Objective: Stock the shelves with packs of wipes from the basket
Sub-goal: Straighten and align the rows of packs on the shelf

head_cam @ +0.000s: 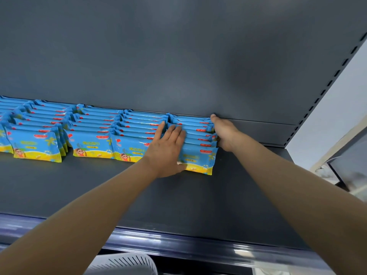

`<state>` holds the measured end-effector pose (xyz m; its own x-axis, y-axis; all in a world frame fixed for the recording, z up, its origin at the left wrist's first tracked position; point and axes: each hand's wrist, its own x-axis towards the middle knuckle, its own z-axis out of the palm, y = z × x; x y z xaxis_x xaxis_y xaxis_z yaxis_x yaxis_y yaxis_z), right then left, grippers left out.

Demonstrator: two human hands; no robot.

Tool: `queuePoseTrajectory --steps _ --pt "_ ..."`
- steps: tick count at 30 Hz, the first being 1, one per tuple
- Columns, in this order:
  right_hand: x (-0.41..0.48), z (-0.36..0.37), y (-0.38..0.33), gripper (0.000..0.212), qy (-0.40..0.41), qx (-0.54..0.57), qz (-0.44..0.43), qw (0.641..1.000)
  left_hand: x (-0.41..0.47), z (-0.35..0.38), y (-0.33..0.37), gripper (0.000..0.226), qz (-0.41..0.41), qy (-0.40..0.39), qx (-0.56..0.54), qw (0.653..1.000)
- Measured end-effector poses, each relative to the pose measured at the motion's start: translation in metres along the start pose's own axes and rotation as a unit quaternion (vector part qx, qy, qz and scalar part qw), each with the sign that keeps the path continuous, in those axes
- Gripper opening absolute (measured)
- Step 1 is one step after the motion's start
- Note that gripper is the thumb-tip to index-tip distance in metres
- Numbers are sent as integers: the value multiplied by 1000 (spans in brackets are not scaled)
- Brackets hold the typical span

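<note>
The left hand's fingers (174, 132) lie straight and spread, pressing flat on the tops of the rightmost row of packs (198, 155), thumb down at the front pack. The right hand (224, 133) is set against the row's far ends, thumb raised towards the back panel (178, 56); whether its fingers curl around the ends I cannot tell. So the row sits directly between the two hands, each pack lying crosswise from hand to hand, the row itself running away from the fingertips to the back. Left of the left hand (166, 149), the next row (131, 149) almost touches. Squaring up likely means squeezing inward. The shelf (178, 205) extends towards the person; the basket (127, 262) sits below.
</note>
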<state>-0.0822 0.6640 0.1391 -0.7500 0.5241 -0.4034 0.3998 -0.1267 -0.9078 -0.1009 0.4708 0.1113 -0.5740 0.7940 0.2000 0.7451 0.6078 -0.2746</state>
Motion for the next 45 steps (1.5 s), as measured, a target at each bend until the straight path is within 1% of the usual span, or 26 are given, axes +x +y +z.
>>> queuePoseTrajectory --steps 3,9,14,17,20,22,27,29,30,31,33,34,35,36,38,40,42,43,45 --pt "-8 8 3 43 -11 21 16 1000 1 0 0 100 -3 4 -15 1000" --pt "-14 6 -1 49 -27 116 35 992 1 -2 0 102 -12 2 -4 1000" --pt "-16 3 -2 53 -58 132 37 989 1 -2 2 99 4 -1 -5 1000" --pt "-18 1 -2 47 -55 151 36 986 3 -4 1 99 6 -14 -3 1000" --pt "-18 0 0 35 -21 175 21 984 1 -4 1 101 7 -13 -3 1000" --pt "-17 0 0 34 -5 141 -5 990 -3 -2 0 102 10 -7 -4 1000" --pt "-24 6 -1 32 -12 28 -22 999 -5 -1 -1 94 15 2 17 1000" --pt "-28 7 -1 32 -8 -11 -47 999 -4 -2 0 93 11 2 20 1000" --pt "-30 5 -1 36 -13 -40 -67 997 -5 -2 1 93 7 -1 19 1000" --pt "-33 3 -1 45 -31 -80 -89 992 -5 -2 2 94 3 -3 17 1000" --pt "-41 -4 -2 67 -105 -185 -110 971 -6 -1 3 97 -1 -8 18 1000" --pt "-45 -6 -1 76 -141 -255 -111 950 -6 -1 2 100 -2 -10 18 1000" --pt "-48 -8 0 85 -156 -339 -121 920 -8 -2 0 105 -5 -10 17 1000" --pt "-49 -8 2 98 -148 -433 -141 878 -10 -2 -4 109 -9 -10 15 1000" --pt "-51 -6 8 119 -108 -572 -167 796 -18 -1 -15 114 -24 -7 12 1000" --pt "-52 -1 15 126 -77 -632 -181 750 -29 4 -32 115 -49 -13 22 998" --pt "-54 6 22 125 -50 -667 -205 715 -39 10 -49 113 -77 -29 39 996" --pt "-54 10 24 124 -40 -677 -216 703 -43 12 -56 111 -91 -37 45 994" --pt "-54 19 28 122 -26 -678 -225 699 -47 17 -65 103 -111 -48 48 991"
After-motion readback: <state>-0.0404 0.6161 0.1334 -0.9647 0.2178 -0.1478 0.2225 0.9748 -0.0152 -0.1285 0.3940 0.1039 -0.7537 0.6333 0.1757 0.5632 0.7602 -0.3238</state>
